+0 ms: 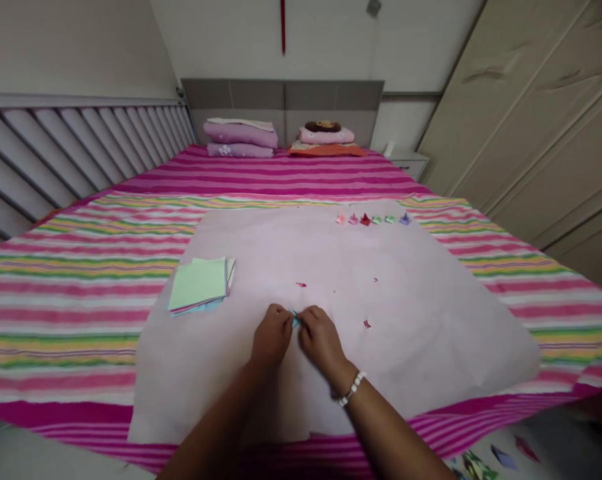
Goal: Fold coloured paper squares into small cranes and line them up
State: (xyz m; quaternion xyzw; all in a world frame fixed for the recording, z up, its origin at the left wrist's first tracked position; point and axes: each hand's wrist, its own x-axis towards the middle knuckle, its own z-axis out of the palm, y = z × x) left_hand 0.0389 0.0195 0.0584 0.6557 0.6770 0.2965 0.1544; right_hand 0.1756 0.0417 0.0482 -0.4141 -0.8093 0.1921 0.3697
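My left hand [272, 335] and my right hand [319, 337] meet over a large pale pink sheet [331, 267] spread on the bed. Both pinch a small blue folded paper [295, 320] between their fingertips; most of it is hidden by the fingers. A white bead bracelet [351, 389] circles my right wrist. A stack of coloured paper squares [201, 285], light green on top, lies to the left of my hands. A row of several small folded paper figures [373, 219] stands at the far right of the sheet.
The bed [81, 280] has a pink, green and yellow striped cover. Pillows [241, 137] and a cushion [325, 137] lie at the headboard. A wardrobe [545, 120] stands on the right. Small red paper scraps [367, 324] dot the sheet. More folded papers [485, 463] lie at the bottom right.
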